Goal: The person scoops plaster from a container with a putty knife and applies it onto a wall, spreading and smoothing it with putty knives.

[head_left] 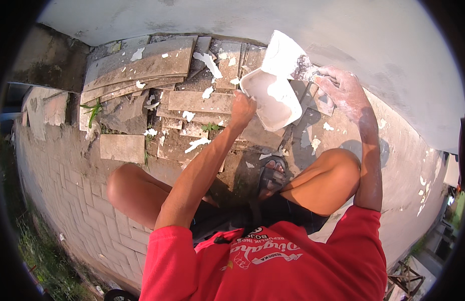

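Observation:
My left hand [242, 105] is closed on the left rim of a white rectangular plastic tub [267, 105], which has pale white material inside. My right hand [343, 93], dusted with white, is closed on the handle of a wide scraper [283, 55]; its broad blade looks white-coated and is held over the tub's upper edge. The scraper's handle is mostly hidden by my fingers.
Stacked old tiles [137, 57] with white flakes lie along a whitish wall [373, 45]. Small green plants [94, 110] grow among them. My bent knees and sandalled foot [272, 173] are below the tub. Paving [92, 210] and grass [31, 241] lie at the left.

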The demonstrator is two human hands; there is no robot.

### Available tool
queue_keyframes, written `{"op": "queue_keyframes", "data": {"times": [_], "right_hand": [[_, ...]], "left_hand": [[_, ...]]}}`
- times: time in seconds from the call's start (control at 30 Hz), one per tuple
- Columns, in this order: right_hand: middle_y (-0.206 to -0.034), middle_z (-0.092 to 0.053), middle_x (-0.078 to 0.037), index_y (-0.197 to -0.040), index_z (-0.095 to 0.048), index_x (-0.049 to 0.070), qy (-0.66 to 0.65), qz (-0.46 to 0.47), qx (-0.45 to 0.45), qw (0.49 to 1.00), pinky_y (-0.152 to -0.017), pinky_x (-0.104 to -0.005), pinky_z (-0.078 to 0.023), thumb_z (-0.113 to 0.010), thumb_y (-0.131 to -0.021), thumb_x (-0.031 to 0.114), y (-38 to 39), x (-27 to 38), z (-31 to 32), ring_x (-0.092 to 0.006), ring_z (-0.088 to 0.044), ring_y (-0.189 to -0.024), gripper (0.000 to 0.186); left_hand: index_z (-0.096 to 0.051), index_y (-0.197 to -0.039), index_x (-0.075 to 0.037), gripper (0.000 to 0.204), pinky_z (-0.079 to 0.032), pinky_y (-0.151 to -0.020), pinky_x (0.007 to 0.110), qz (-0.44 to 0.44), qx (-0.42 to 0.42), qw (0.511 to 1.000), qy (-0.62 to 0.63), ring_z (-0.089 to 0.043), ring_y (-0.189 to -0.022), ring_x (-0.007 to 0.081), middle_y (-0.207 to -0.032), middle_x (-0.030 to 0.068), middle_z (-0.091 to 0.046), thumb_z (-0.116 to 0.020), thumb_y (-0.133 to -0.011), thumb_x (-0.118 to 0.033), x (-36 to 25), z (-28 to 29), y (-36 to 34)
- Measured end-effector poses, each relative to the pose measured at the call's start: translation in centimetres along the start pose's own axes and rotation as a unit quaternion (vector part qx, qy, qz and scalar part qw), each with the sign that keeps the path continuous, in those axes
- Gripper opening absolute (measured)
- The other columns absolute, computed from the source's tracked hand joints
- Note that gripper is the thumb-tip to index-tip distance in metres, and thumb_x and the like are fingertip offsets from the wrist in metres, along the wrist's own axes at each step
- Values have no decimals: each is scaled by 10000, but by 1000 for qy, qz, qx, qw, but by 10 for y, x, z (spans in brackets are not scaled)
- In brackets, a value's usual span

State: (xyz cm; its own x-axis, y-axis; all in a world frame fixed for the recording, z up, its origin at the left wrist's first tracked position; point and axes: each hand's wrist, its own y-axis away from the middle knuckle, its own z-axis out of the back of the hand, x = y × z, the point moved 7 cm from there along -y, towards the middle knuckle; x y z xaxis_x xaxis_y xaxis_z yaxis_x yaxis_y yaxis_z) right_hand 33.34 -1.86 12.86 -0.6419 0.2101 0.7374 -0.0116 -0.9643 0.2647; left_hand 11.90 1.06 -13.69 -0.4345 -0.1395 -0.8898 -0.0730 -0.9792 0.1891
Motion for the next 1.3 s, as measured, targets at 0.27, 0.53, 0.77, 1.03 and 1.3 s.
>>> {"op": "queue_keyframes", "data": {"times": [0.27, 0.53, 0.77, 1.03, 1.3], "right_hand": [[-654, -551, -44, -1118, -644, 12, 55, 31, 32, 998, -550, -314, -457, -580, -943, 309, -2, -35, 5, -135, -535, -554, 351], [-671, -574, -75, -1112, -624, 9, 18, 11, 75, 997, -581, -357, -469, -563, -948, 274, -11, -48, -6, -161, -554, -556, 317], [-788, -620, -118, -1139, -588, -8, 20, 54, 43, 997, -727, -376, -481, -560, -947, 253, -12, -51, 3, -197, -602, -701, 325], [-973, -595, -150, -1121, -593, -45, 37, 185, -31, 981, -866, -351, -444, -604, -913, 158, 8, -28, 4, -250, -564, -919, 290], [-854, -553, -54, -1165, -608, -16, -48, 102, 11, 994, -593, -271, -456, -577, -931, 100, 6, -25, -5, -114, -537, -691, 263]], "left_hand": [[-412, -1161, 121, 562, -523, -712, 500, 168, 6, 986, 22, -667, -802, 429, -808, 297, -647, -683, -869, -275, 18, 4, 30], [-439, -1204, 48, 492, -516, -674, 503, 40, -73, 972, -219, -658, -798, 449, -958, 280, -648, -689, -819, -129, -57, 28, 52], [-450, -1075, 11, 280, -509, -672, 450, -44, -124, 989, -73, -643, -780, 344, -894, 217, -618, -628, -885, -93, -86, 48, 59], [-546, -1151, -22, 249, -570, -685, 274, 107, -31, 838, 534, -672, -871, 118, -1042, 41, -671, -625, -919, -65, -80, 68, 80], [-532, -1201, -29, 272, -554, -811, 264, 65, -17, 786, 615, -655, -971, 119, -1114, 34, -655, -585, -936, -69, -129, 78, 85]]}}
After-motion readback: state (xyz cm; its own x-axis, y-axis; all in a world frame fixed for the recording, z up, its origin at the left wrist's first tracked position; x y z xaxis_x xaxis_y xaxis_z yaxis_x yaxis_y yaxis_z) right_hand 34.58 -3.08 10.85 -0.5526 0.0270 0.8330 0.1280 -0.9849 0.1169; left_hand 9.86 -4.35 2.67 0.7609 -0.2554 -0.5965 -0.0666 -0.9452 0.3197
